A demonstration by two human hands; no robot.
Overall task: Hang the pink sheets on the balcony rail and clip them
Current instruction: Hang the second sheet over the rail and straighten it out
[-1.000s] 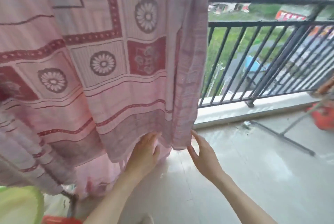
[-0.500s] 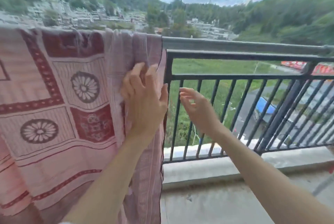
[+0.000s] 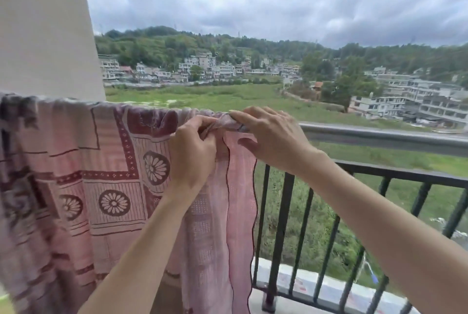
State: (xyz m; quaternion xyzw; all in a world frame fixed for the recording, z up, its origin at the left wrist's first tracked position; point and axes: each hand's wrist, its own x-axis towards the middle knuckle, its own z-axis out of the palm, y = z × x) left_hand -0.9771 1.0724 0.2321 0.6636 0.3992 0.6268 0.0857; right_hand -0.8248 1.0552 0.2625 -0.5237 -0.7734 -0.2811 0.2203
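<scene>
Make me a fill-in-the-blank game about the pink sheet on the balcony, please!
1. The pink sheet hangs over the balcony ____.
2. Both hands, the left hand and the right hand, pinch the sheet at its ____ edge.
3. The sheet's round patterns look like ____.
4. The sky above the hills is full of ____.

Missing words: rail; top; flowers; clouds

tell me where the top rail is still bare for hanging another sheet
The top rail is bare from the right hand out to the frame's right edge. Leftward it is crowded: the pink sheet covers it up to the pillar, and both hands, left hand included, grip its bunched edge.
</scene>
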